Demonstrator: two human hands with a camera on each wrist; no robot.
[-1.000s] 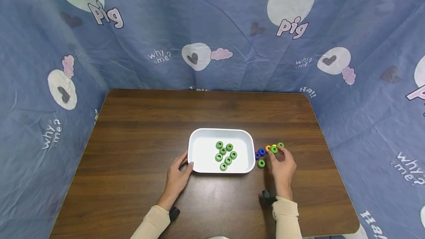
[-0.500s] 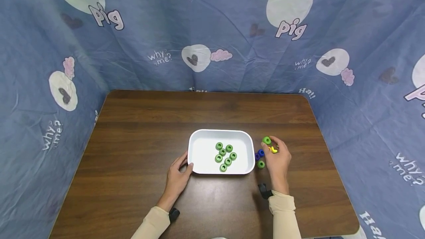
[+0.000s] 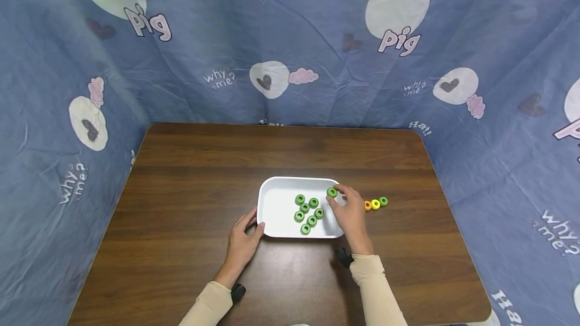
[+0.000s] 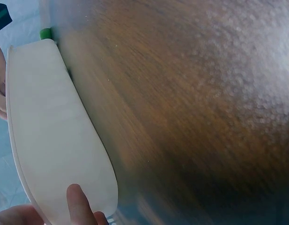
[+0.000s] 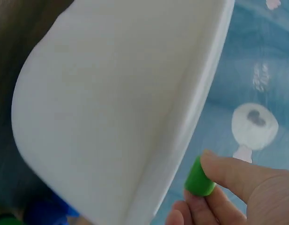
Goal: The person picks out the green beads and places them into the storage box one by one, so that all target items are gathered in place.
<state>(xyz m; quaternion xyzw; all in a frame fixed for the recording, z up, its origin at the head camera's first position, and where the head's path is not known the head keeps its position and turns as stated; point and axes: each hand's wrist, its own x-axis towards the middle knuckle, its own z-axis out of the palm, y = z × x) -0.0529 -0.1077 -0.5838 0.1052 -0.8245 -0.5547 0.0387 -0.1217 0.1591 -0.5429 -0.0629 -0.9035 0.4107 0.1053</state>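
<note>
My left hand (image 3: 242, 243) holds a white tray (image 3: 277, 210) at its near left corner, one digit lying flat along the outer wall (image 4: 55, 122) in the left wrist view. Several green ring-shaped beads (image 3: 304, 208) lie inside, right of the tray's middle. Over the tray's right end, my right hand (image 3: 351, 218) pinches another green bead (image 3: 332, 192) between thumb and fingertips. In the right wrist view this bead (image 5: 198, 179) shows beyond the tray's rim, above the wall's top edge.
To the right of the tray, an orange bead (image 3: 368, 206), a yellow bead (image 3: 375, 205) and a green bead (image 3: 383, 201) sit in a row on the wooden table (image 3: 181, 190). Blue beads (image 5: 43, 213) beside the tray are hidden by my right hand in the head view. A patterned blue curtain (image 3: 317, 104) stands behind.
My right hand has lifted a green bead off the row at the right and carried it left, over the tray. The left hand and the tray have stayed in place.
</note>
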